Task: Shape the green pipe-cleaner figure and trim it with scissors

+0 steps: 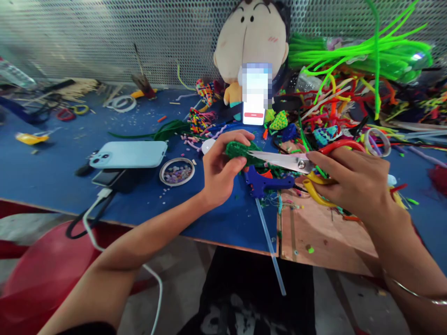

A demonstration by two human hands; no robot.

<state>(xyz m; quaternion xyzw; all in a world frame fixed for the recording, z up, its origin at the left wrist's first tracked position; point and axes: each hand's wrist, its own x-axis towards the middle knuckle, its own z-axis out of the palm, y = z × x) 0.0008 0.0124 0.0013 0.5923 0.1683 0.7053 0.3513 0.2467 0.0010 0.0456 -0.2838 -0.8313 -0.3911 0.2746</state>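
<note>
My left hand (221,170) pinches a dark green fuzzy pipe-cleaner piece (239,152) above the blue table (52,172). My right hand (349,179) grips scissors (289,161) with red and yellow handles. Their silver blades point left and touch the green piece. A blue glue gun (263,182) lies on the table just below the blades, with a clear glue stick (270,244) jutting past the table's front edge.
A light blue phone (129,154) rests on a charging device with cables at the left. A round tin of beads (177,171) sits beside it. A plush doll (251,42) and an upright phone (254,95) stand behind. Piles of coloured pipe cleaners (359,70) fill the right.
</note>
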